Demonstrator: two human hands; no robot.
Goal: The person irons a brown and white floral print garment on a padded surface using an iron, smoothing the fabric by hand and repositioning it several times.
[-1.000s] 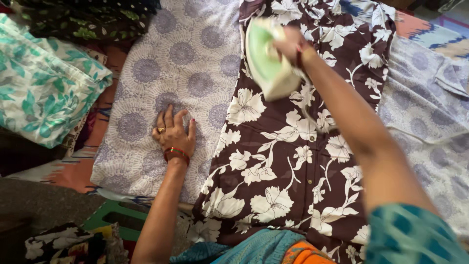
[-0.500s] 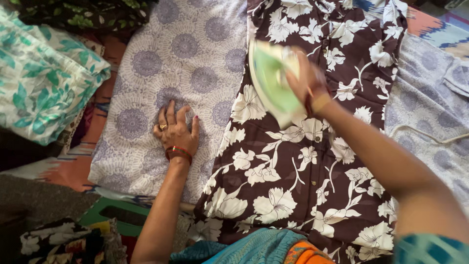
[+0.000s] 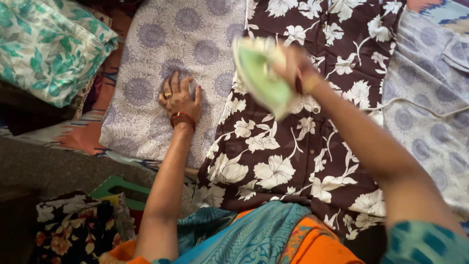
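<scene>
— What sort of place is this?
— A home, set up for ironing on the floor.
— What shows it?
— A padded cloth point(image 3: 146, 73) spread flat, a floral shirt point(image 3: 303, 146) laid out, an iron point(image 3: 259, 73), and folded clothes point(image 3: 44, 44) piled alongside.

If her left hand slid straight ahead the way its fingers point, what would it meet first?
The left hand lies flat on the pale purple-medallion cloth, fingers pointing up the picture. Straight ahead there is only more of that cloth; the way looks free up to the picture's top edge.
</scene>
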